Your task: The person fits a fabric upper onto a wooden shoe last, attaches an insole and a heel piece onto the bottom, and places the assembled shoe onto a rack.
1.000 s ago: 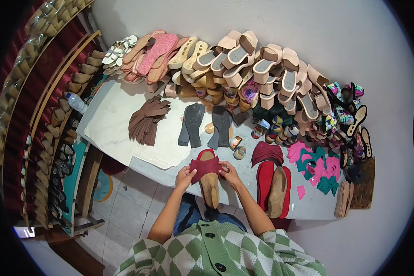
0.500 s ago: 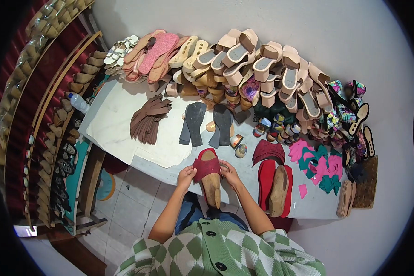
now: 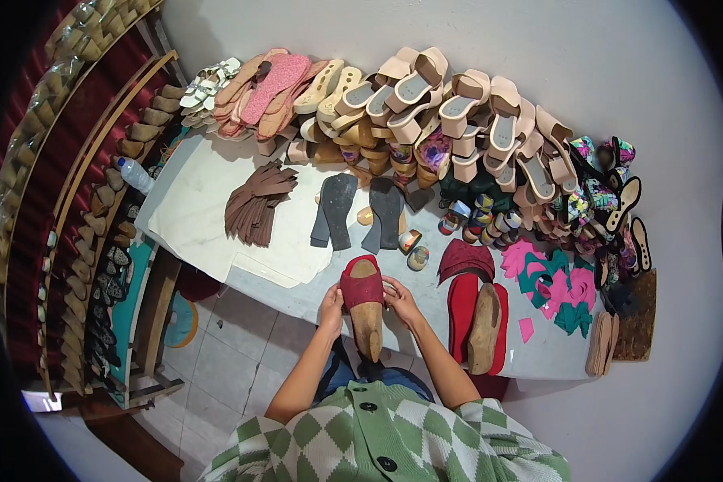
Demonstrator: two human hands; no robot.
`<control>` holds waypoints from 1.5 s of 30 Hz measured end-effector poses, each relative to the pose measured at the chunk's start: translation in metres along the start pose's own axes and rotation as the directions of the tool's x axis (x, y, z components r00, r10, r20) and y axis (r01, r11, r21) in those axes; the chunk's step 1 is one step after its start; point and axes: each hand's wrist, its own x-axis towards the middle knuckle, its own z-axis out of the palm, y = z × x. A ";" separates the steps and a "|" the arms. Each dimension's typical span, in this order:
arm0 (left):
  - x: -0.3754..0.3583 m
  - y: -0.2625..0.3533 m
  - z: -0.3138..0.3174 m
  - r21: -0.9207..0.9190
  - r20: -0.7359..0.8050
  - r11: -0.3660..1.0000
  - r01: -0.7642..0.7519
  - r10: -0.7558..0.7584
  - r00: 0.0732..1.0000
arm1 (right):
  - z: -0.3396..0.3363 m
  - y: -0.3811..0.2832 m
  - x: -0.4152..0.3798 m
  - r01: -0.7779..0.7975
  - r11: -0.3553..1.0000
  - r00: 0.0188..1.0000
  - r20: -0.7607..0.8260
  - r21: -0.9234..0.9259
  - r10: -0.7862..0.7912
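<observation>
Between my hands is a wooden shoe last (image 3: 367, 329) on a red sole, with a dark red strap (image 3: 362, 292) lying across it. My left hand (image 3: 331, 309) presses the strap's left edge with its fingers closed. On the opposite side my right hand (image 3: 398, 297) grips the strap's right edge, thumb and fingers together. The last's narrow end points toward my body. To the right lie a red sole (image 3: 462, 317), a second wooden last (image 3: 484, 333) on another red sole, and a loose dark red upper piece (image 3: 467, 261).
Beige heeled sandals (image 3: 502, 132) are piled along the wall. Dark soles (image 3: 337, 213), brown strips (image 3: 257, 205), and pink and teal scraps (image 3: 558, 285) lie on the table (image 3: 281, 301). At left, a rack (image 3: 96, 217) holds many lasts, and a water bottle (image 3: 135, 175) stands nearby.
The strap's left side, which stuck out before, is now folded down against the last. My left hand has moved slightly right, closer in. The whole view has shifted a little.
</observation>
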 end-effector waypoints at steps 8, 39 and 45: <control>0.003 -0.001 0.002 0.179 -0.006 0.980 -0.091 0.093 0.996 | -0.009 0.005 -0.002 0.021 0.999 1.000 -0.017 -0.026 -0.021; -0.036 0.035 0.070 0.427 -0.121 0.882 -0.200 0.275 0.954 | 0.014 0.007 -0.015 0.065 0.996 0.976 -0.213 0.068 -0.049; -0.033 0.026 0.052 0.765 -0.081 0.585 -0.270 0.502 0.861 | 0.022 0.001 -0.014 0.058 0.997 0.977 -0.207 0.056 -0.045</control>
